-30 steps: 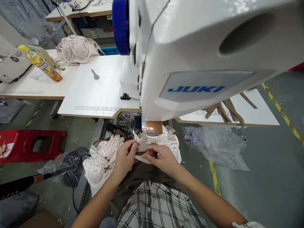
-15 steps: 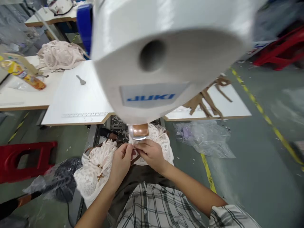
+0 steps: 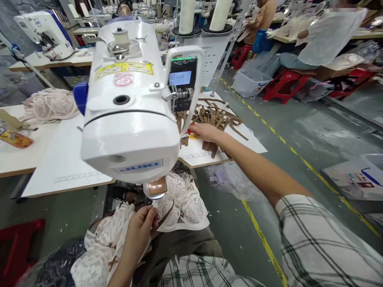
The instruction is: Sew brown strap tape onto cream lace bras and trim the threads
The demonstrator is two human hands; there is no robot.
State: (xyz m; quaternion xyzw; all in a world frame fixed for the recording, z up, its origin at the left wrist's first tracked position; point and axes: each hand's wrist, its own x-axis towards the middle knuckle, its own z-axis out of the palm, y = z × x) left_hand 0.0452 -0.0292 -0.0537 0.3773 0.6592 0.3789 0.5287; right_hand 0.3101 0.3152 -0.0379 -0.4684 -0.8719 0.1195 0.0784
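Note:
My left hand (image 3: 140, 227) is closed in a pinch on a brown strap (image 3: 166, 215) of a white lace bra (image 3: 191, 205), in front of the machine's lower arm. My right hand (image 3: 206, 132) reaches to the table right of the white JUKI sewing machine (image 3: 130, 143). Its fingers close on a small red and yellow tool (image 3: 194, 135) with a shiny metal end; the palm hides part of it. Around that hand lies a pile of brown strap pieces (image 3: 214, 115). More white lace bras (image 3: 103, 243) are heaped beside my left forearm.
A control screen (image 3: 181, 79) and thread cones (image 3: 187, 18) stand behind the machine. At left are a pale bra pile (image 3: 50, 104) and an orange-labelled bottle (image 3: 14, 135). Plastic bags (image 3: 233, 179) lie below the table's right side. Other people sit at the far right.
My right hand has left the bra beside my left hand and moved forward and right onto the table, at the red and yellow tool. The view has tilted up; my left hand still pinches.

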